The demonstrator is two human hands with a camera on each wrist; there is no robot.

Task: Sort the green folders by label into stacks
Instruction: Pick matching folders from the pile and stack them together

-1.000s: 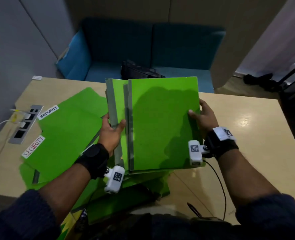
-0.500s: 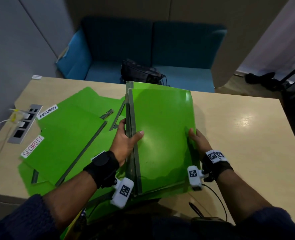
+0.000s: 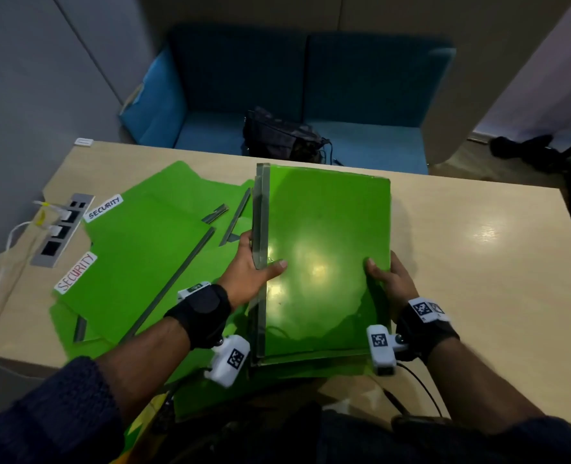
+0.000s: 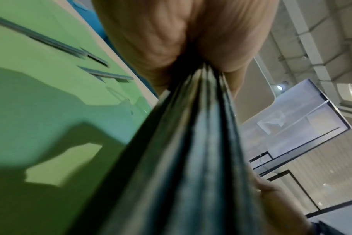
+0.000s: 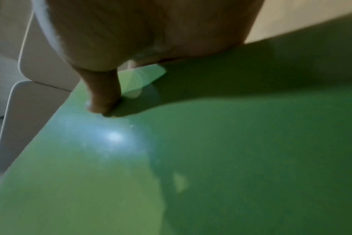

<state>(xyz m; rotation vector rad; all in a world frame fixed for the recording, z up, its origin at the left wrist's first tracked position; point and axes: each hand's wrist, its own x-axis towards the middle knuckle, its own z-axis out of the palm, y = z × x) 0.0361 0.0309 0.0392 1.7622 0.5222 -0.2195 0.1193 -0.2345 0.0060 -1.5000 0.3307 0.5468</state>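
Observation:
I hold a stack of green folders [image 3: 324, 256] between both hands over the middle of the table, its plain cover up and no label showing. My left hand [image 3: 254, 266] grips the grey spine edge [image 4: 193, 143], thumb on top and fingers underneath. My right hand [image 3: 386, 279] grips the right edge, its thumb [image 5: 103, 97] pressing on the cover [image 5: 171, 159]. Several green folders [image 3: 137, 249] lie spread at the left, two showing white SECURITY labels [image 3: 105, 206].
A power socket strip [image 3: 61, 229] with plugged white cables is set into the table's left edge. The pale wooden table [image 3: 478, 262] stretches to the right. A blue sofa [image 3: 311, 88] with a dark bag [image 3: 284, 137] stands beyond the far edge.
The stack has come down from nearly upright to almost flat and closer to me. The leaning folder at its left has closed against it. Both hands kept their grip.

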